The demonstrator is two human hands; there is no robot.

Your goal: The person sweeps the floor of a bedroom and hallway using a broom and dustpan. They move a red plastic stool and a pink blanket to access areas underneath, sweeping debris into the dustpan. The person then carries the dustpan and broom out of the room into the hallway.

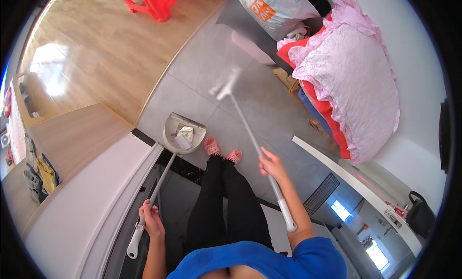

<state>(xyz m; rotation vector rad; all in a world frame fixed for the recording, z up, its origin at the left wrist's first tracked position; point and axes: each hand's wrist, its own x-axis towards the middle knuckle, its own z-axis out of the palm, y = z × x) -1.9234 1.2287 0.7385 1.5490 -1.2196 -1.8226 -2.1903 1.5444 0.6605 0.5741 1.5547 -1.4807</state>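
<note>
My left hand (152,220) is closed round the grey pole of a long-handled dustpan (172,122). The pan rests on the grey tiles to the left of my feet, with some crumpled white paper (186,133) and a flat white piece inside. In my right hand (272,164) is the grey pole of a broom (248,128), its grip end lying along my forearm. Ahead of my feet the broom's whitish head (225,86) is smeared by motion, apart from the pan. Whether its bristles touch the floor I cannot tell.
My feet wear pink slippers (211,146). A pile under a pink frilled cover (344,77) stands at the right, beside a white plastic bag (279,14). A white door (346,175) opens at the lower right. A red stool (155,7) stands on the wood floor (120,43).
</note>
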